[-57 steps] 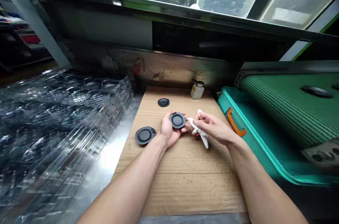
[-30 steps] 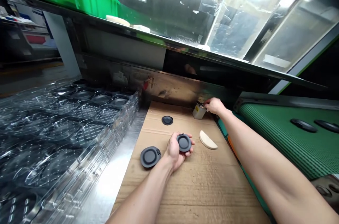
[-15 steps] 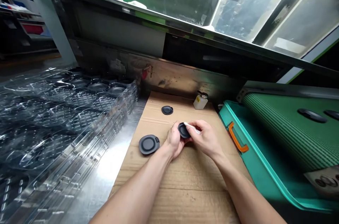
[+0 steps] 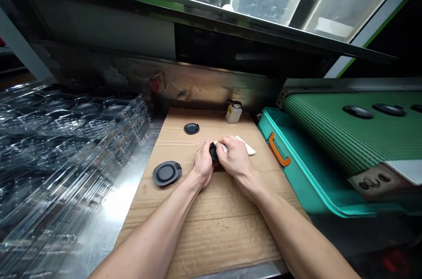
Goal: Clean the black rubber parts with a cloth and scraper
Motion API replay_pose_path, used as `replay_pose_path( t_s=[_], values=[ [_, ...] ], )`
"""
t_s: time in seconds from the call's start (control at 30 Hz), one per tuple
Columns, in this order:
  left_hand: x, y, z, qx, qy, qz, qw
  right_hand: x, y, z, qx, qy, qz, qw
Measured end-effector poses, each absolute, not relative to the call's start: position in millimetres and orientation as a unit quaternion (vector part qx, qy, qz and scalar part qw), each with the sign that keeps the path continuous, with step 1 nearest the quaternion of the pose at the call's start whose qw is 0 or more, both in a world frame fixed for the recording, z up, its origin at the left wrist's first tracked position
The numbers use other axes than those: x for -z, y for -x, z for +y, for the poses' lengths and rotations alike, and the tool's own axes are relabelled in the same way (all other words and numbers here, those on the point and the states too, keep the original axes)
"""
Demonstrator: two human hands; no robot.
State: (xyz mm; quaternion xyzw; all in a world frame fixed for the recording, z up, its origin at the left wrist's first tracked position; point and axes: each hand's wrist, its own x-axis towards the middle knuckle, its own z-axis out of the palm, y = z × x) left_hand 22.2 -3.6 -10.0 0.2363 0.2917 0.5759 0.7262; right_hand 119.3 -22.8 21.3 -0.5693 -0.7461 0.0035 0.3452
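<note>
head view: since a second ago the right hand (image 4: 234, 157) has come back from the small bottle (image 4: 233, 113) at the top of the cardboard (image 4: 217, 222) and now sits against the left hand (image 4: 203, 165) at mid-frame, so the work has gone from fetching to rubbing. between them the disc (image 4: 213, 152) is mostly hidden; only a dark curved edge shows. the left fingers curl round it from the left, and the right fingers are closed on a white cloth (image 4: 248, 146), pressing it onto the disc, its pale end sticking out to the right. the disc looks like matte black moulded plastic, round with a raised rim. two more lie on the cardboard: a bigger one (image 4: 166, 173) with a small tab at lower left of the hands, and a smaller one (image 4: 191, 128) above them. the cardboard is brown, ribbed and creased. stacked clear trays (image 4: 66, 138) with round pockets fill the left of the frame, glossy and thin. at right, a teal bin (image 4: 296, 173) with an orange handle sits beside a green ribbed belt (image 4: 346, 138) bearing more dark discs.
</note>
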Motion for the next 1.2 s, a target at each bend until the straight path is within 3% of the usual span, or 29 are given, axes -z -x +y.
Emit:
replay_pose_path(
  t_s=[0.63, 0.77, 1.0, 1.2],
  values=[
    [3, -23, -8, -0.570, -0.250, 0.301, 0.723, -23, -122, -25, -0.063, 0.545, -0.744, 0.382],
    [1, -17, -6, -0.553, -0.226, 0.275, 0.754, -30, -123, -31, -0.130, 0.473, -0.778, 0.393],
    [-5, -7, 1, -0.453, -0.231, 0.256, 0.822, -35, -166, -22, -0.185, 0.552, -0.621, 0.525],
    [-6, -5, 1, -0.448, -0.229, 0.254, 0.826, -33, -175, -21, -0.193, 0.562, -0.622, 0.511]
  ],
)
